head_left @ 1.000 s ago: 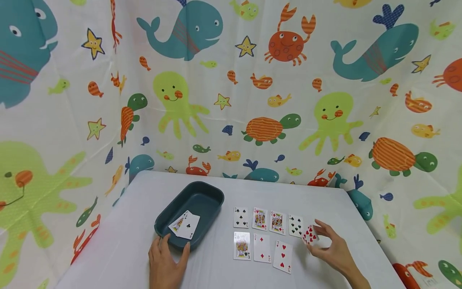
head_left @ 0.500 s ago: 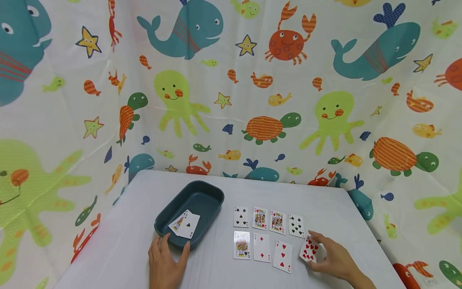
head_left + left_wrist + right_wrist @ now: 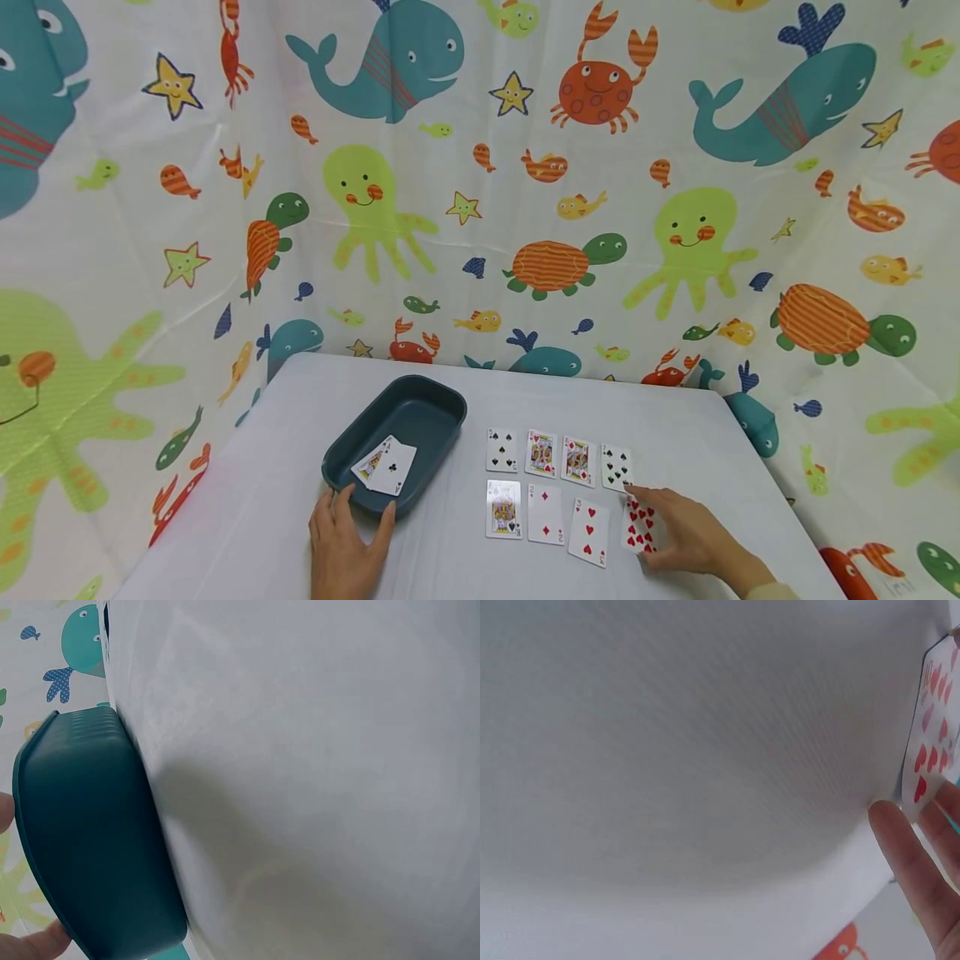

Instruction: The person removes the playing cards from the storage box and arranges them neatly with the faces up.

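My right hand (image 3: pixel 693 537) pinches a hearts playing card (image 3: pixel 638 527) by its far and near edges, low over the table at the right end of the front row. In the right wrist view, fingertips (image 3: pixel 949 796) touch one end of this hearts card (image 3: pixel 930 742). My left hand (image 3: pixel 347 546) rests with spread, relaxed fingers at the near end of a dark teal tray (image 3: pixel 330 442). The left wrist view shows two fingertips at the rim of the tray (image 3: pixel 97 840). Inside the tray lie a king (image 3: pixel 369 462) and an ace of clubs (image 3: pixel 394 468), overlapping.
Face-up cards lie in two rows right of the tray. At the back are a five of spades (image 3: pixel 502 450), two kings and another spades card (image 3: pixel 617 467). In front are a king of spades (image 3: pixel 503 509), a two of diamonds (image 3: pixel 545 514) and a three of hearts (image 3: pixel 588 532).
My right hand has lowered the hearts card from a tilted position to nearly flat beside the three of hearts. The left hand and tray have stayed put.
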Demonstrator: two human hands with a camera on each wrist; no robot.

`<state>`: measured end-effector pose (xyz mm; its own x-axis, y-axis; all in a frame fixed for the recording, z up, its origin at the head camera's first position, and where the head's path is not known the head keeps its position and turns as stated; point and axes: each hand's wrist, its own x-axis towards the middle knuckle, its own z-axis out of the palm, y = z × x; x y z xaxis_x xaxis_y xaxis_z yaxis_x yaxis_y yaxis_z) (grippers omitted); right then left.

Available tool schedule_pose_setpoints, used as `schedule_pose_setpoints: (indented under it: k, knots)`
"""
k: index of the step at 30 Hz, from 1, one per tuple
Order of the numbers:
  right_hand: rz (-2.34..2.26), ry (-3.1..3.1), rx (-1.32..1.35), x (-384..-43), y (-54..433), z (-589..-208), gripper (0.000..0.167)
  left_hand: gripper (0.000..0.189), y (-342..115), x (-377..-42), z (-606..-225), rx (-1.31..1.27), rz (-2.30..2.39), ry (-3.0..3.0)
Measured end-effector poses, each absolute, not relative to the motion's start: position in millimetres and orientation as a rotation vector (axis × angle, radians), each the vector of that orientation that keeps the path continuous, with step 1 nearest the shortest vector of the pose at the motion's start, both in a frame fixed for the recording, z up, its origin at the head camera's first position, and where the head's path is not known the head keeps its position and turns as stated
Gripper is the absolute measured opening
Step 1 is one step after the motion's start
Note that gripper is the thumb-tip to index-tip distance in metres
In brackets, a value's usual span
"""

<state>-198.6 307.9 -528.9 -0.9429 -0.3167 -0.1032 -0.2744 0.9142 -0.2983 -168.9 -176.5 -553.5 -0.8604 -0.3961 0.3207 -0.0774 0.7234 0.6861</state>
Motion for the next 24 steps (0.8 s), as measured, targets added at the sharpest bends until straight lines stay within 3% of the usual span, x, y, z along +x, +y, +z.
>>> schedule_pose_setpoints:
  k: [17,24]
  knots:
    - [-0.411,2.943,-0.419,-200,305,-525,0.092,0.075,-178,-168,-553,0.354,-0.973,-2.473]
    - [-0.671,3.075,-0.256,-195,297,-520,0.084,0.074,-178,-167,-552,0.347,-0.964,-2.465]
